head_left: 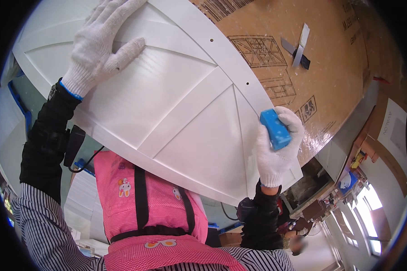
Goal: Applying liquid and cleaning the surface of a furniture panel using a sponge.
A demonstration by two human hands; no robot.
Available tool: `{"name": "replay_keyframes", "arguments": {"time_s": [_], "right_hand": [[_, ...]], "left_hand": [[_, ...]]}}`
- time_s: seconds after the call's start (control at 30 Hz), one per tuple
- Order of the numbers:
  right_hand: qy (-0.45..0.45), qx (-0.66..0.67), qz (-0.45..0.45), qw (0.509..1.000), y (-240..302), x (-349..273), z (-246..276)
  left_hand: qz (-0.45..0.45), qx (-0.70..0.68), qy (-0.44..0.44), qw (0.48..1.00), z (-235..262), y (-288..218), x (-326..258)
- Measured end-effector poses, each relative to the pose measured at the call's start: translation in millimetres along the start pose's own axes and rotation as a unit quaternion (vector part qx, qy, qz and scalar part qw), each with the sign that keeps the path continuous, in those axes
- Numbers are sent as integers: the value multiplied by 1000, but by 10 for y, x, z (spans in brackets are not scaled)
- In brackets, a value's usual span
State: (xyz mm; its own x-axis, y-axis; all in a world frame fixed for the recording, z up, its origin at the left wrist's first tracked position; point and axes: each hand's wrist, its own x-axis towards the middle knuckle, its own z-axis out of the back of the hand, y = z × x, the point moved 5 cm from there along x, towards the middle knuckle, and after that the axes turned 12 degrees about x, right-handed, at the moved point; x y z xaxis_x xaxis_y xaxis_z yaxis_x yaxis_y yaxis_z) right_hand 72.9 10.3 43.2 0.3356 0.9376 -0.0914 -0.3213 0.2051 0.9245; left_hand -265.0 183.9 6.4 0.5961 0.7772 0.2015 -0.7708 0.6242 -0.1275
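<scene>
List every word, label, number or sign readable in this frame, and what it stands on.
Cardboard: large black lettering, wording withheld; smaller print too small to read.
White surface at far right: dark lettering, wording withheld.
White panel and blue block: no lettering visible.

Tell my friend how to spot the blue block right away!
Find the big white panel, then look along its right edge. There, the white-gloved right hand holds a small block. It is bright blue with paler spots, unlike the white glove and panel or the brown cardboard beside it.
</scene>
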Motion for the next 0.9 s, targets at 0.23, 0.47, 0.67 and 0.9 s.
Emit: {"name": "replay_keyframes", "arguments": {"time_s": [0.23, 0.47, 0.67, 0.9], "right_hand": [[67, -186, 153, 968, 43, -1, -112], [82, -205, 235, 947, 141, 115, -354], [92, -191, 271, 939, 221, 312, -762], [62, -221, 251, 940, 117, 262, -590]], "left_hand": [[8, 0, 3, 1000, 13, 15, -13], [17, -6, -2, 1000, 30, -30, 34], [21, -8, 21, 1000, 30, -33, 36], [33, -25, -4, 999, 31, -87, 54]]}}
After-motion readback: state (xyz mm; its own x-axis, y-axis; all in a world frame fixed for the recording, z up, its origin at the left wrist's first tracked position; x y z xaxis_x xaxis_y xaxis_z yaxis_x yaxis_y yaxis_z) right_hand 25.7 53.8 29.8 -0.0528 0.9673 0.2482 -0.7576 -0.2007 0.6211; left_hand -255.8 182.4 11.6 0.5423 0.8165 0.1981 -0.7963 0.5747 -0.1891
